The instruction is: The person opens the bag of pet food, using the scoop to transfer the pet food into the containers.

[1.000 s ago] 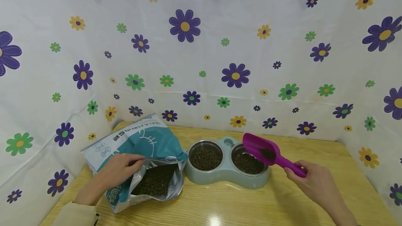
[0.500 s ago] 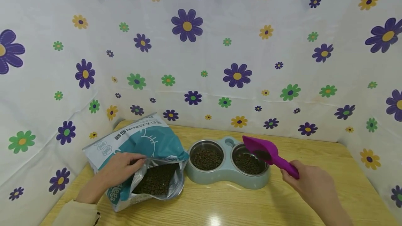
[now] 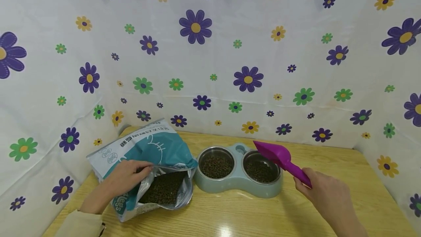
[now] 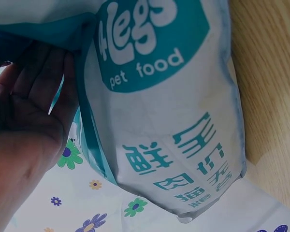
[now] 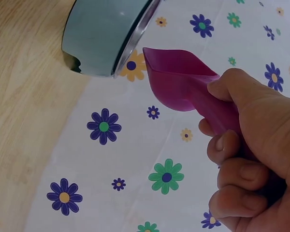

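My right hand (image 3: pixel 329 195) grips the handle of a magenta scoop (image 3: pixel 281 155), tilted over the right bowl of a pale blue-green double feeder (image 3: pixel 235 184). No kibble shows in the visible part of the scoop's hollow (image 5: pixel 179 63) in the right wrist view. Brown kibble (image 3: pixel 215 166) lies in both steel bowls. On the left, my left hand (image 3: pixel 126 176) holds the top edge of an opened pet food bag (image 3: pixel 162 145) between thumb and fingers. More kibble (image 3: pixel 161 189) shows inside its silvery mouth. The bag's printed side (image 4: pixel 150 111) fills much of the left wrist view.
A wooden table (image 3: pixel 227 217) carries the bag and the feeder, which stand close side by side. White cloth with printed flowers (image 3: pixel 213 54) hangs behind the table and at both sides.
The scoop has turned over above the right bowl; the kibble seen in it earlier no longer shows. My right hand has shifted slightly left. My left hand and the bag stay put.
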The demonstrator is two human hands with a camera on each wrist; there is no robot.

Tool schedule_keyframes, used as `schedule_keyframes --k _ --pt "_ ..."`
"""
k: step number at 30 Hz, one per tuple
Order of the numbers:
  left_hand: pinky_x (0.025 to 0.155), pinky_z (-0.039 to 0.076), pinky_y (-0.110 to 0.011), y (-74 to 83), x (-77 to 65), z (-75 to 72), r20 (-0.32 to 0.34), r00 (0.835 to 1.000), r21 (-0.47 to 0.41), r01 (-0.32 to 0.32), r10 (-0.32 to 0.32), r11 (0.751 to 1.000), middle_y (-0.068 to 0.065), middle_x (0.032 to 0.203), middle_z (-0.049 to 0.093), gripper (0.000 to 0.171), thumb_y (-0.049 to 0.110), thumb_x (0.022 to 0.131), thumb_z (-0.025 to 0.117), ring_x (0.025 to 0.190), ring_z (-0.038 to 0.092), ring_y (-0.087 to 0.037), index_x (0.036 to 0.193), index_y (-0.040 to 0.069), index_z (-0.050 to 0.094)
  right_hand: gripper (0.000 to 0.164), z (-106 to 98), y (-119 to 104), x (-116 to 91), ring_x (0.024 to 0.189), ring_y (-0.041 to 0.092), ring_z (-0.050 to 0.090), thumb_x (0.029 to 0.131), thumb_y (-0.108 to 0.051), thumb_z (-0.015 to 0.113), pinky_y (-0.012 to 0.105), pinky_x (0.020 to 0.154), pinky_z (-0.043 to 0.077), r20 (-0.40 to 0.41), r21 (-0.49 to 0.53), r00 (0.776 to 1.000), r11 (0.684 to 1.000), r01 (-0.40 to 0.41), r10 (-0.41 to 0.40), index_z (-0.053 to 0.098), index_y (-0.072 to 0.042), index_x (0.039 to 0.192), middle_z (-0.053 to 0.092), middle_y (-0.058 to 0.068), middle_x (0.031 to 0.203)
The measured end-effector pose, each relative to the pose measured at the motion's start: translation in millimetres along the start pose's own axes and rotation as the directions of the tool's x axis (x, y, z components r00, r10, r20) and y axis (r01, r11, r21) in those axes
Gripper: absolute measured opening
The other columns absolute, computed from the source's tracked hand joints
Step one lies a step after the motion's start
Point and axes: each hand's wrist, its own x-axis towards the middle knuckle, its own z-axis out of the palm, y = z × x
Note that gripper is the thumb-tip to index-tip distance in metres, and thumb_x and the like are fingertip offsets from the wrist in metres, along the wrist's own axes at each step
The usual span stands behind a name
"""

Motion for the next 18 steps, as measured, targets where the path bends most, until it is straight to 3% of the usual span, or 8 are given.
schedule_keyframes --k 3,8,13,18 --pt "0.054 0.036 -0.025 0.3 -0.1 -0.5 0.0 1.0 -0.005 -0.005 0.005 1.0 0.011 0.064 0.055 0.034 0.03 0.105 0.055 0.051 0.041 -0.004 0.126 0.011 0.074 0.036 4 2 -1 0.046 0.002 0.023 0.096 -0.041 0.056 0.019 0.044 0.015 -0.061 -0.021 0.997 0.999 0.047 -0.049 0.059 -0.013 0.073 0.04 -0.009 0.052" --pt "0.052 0.035 -0.025 0.3 0.0 -0.7 -0.004 1.0 -0.018 -0.019 0.019 1.0 0.011 0.062 0.053 0.034 0.029 0.106 0.055 0.049 0.038 -0.004 0.126 0.011 0.074 0.058 12 5 -4 0.047 0.001 0.022 0.102 -0.05 0.028 0.018 0.042 0.015 -0.112 -0.046 0.989 0.995 0.094 -0.098 0.064 -0.011 0.078 0.044 -0.009 0.052" --pt "0.052 0.035 -0.025 -1.2 0.2 -0.2 -0.012 1.0 -0.018 -0.027 0.027 0.999 0.011 0.064 0.055 0.033 0.028 0.106 0.055 0.049 0.039 -0.003 0.125 0.01 0.075 0.073 17 7 -6 0.05 0.001 0.022 0.106 -0.056 0.014 0.017 0.043 0.016 -0.104 -0.052 0.986 0.991 0.126 -0.131 0.066 -0.011 0.083 0.046 -0.008 0.055" --pt "0.053 0.036 -0.025 -2.6 -0.8 0.7 -0.006 1.0 -0.019 -0.025 0.025 1.0 0.011 0.066 0.056 0.033 0.029 0.106 0.055 0.051 0.041 -0.003 0.125 0.011 0.075 0.076 17 5 -8 0.048 0.001 0.024 0.106 -0.058 0.013 0.017 0.042 0.017 -0.09 -0.066 0.988 0.99 0.122 -0.128 0.068 -0.01 0.083 0.049 -0.006 0.055"
